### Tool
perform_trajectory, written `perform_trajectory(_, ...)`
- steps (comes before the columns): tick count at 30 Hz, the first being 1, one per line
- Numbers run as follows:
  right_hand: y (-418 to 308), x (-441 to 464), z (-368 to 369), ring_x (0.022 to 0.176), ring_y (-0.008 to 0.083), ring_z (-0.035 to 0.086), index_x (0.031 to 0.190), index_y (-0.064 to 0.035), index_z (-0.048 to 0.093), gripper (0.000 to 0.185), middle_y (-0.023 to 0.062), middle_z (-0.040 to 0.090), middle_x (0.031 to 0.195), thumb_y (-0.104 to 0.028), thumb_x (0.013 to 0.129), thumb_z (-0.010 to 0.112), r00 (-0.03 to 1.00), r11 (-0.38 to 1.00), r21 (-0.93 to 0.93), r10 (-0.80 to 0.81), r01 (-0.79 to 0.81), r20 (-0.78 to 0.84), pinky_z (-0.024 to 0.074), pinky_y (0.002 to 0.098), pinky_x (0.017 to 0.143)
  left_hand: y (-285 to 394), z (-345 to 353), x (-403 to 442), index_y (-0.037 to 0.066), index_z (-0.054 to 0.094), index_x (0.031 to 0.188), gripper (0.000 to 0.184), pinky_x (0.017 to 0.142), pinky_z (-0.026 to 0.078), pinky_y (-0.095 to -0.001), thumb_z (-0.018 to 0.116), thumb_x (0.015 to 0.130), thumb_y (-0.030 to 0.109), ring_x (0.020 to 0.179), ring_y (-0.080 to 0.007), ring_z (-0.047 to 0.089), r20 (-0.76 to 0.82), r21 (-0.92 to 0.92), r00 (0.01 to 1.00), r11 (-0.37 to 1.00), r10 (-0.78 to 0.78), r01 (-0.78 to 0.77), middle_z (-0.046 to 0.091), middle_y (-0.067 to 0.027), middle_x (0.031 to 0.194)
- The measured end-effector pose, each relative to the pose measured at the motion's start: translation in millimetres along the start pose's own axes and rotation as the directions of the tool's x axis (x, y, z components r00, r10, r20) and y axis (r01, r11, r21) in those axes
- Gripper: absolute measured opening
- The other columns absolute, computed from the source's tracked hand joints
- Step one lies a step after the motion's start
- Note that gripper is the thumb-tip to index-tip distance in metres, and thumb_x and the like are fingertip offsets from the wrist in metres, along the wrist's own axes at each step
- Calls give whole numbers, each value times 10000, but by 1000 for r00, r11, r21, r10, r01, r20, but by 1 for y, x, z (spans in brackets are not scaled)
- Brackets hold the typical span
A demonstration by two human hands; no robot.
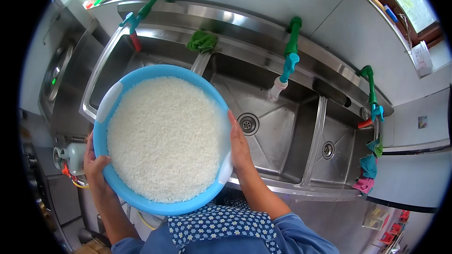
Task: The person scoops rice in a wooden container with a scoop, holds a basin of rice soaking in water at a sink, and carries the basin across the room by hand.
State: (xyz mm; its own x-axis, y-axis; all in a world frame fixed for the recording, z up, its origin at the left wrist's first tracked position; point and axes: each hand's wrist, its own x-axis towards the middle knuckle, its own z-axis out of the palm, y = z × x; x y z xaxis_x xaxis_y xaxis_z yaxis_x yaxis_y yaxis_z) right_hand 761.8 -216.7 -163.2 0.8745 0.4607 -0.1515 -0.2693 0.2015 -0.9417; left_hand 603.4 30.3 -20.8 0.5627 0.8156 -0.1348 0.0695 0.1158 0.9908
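Note:
A round blue basin (106,155) with white handle patches is held in front of my body, above the left part of the sink unit. White rice (165,138) fills it in a broad, level layer. My left hand (95,162) grips the basin's left side, with the thumb over the rim. On the opposite side, my right hand (239,146) presses against the outer wall near a white handle, fingers pointing up along it. The basin hides part of the left sink bowl.
Three steel sink bowls, including the middle one (268,136), lie beyond and right. Green taps (293,37) stand along the back. A green cloth (201,41) rests on the back ledge. Coloured cloths (368,167) hang at the right end. A gas cylinder (75,159) stands left.

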Motion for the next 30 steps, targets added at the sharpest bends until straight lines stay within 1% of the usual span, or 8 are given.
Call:
perform_trajectory(8, -5, -1, 1, 1386, 225, 265, 1465, -20, 273, 590, 146, 291, 1503, -412, 1026, 306, 999, 999, -42, 22, -23, -28, 193, 323, 1134, -2, -4, 5, -55, 404, 1348, 840, 897, 506, -335, 512, 529, 95, 993, -282, 604, 23, -39, 1000, 999, 7, -6, 578, -192, 1122)
perform_trajectory(10, -6, -2, 2, 1386, 224, 263, 1465, -26, 277, 587, 145, 291, 1504, -413, 1025, 309, 999, 998, -51, 33, -35, -37, 193, 324, 1134, -1, -8, 5, -58, 420, 1328, 816, 979, 457, -344, 528, 526, 53, 1062, -261, 585, 69, -71, 997, 997, -33, 38, 561, -157, 1176)
perform_trajectory(14, 2, 0, -3, 1387, 221, 259, 1464, -38, 289, 577, 136, 292, 1506, -411, 1025, 312, 999, 997, -80, 11, -14, -36, 193, 324, 1134, 0, -7, 5, -60, 419, 1328, 819, 980, 457, -342, 529, 523, 48, 1065, -259, 584, 66, -67, 997, 997, -37, 41, 564, -151, 1164)
perform_trajectory(17, 7, 1, -5, 1386, 221, 261, 1463, -45, 296, 569, 131, 292, 1505, -407, 1026, 313, 999, 997, -81, 7, -10, -35, 193, 326, 1133, 0, -5, 5, -60, 423, 1326, 819, 978, 457, -341, 529, 520, 45, 1061, -257, 587, 65, -65, 997, 997, -36, 41, 565, -149, 1155)
perform_trajectory(19, 7, 1, -5, 1384, 221, 262, 1464, -51, 299, 564, 128, 293, 1504, -406, 1026, 313, 999, 997, -78, 9, -12, -39, 194, 327, 1133, -3, -5, 6, -49, 417, 1344, 842, 874, 518, -333, 508, 518, 87, 979, -278, 611, 27, -43, 1000, 999, 6, -5, 583, -188, 1108)
perform_trajectory(22, 8, 1, -6, 1387, 222, 253, 1460, -63, 314, 550, 131, 295, 1497, -401, 1026, 318, 999, 992, -126, 0, -6, -50, 189, 335, 1136, -1, -2, 5, -50, 421, 1341, 839, 875, 516, -330, 506, 517, 83, 978, -275, 612, 18, -39, 1000, 999, -3, 4, 583, -187, 1110)
perform_trajectory(24, 15, 4, -9, 1378, 277, 270, 1418, -64, 403, 469, 163, 365, 1438, -316, 1027, 341, 991, 966, -247, -97, 72, -90, 180, 368, 1137, 1, -1, 4, -51, 420, 1341, 840, 875, 516, -331, 507, 516, 82, 981, -271, 611, 24, -36, 1000, 999, -9, 10, 582, -185, 1113)
perform_trajectory(30, 7, 8, -13, 1408, 283, 218, 1418, -47, 395, 486, 165, 293, 1497, -327, 1030, 311, 987, 907, -391, -161, 157, 21, 136, 374, 1153, 4, -7, 6, -65, 413, 1338, 825, 956, 464, -322, 502, 524, 35, 1050, -255, 600, 77, -79, 996, 996, -39, 46, 584, -163, 1166)
